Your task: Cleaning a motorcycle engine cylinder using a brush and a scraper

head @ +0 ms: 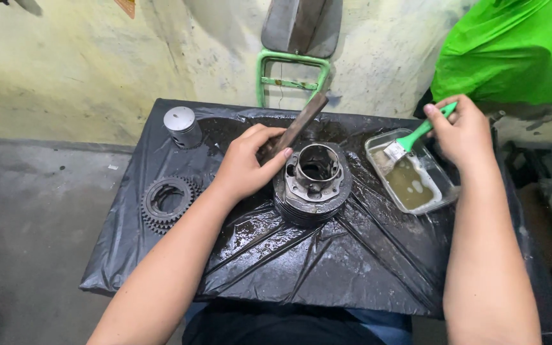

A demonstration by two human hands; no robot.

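Black plastic sheet (pixel 327 268), greasy finned cylinder (pixel 313 182), left hand (pixel 245 165) gripping file (pixel 298 124), right hand (pixel 464 133) gripping green brush (pixel 416 137)

A rough repair workshop: greasy engine cylinder (pixel 312 182), gear (pixel 167 203), piston (pixel 182 126), stained concrete wall (pixel 84 64)
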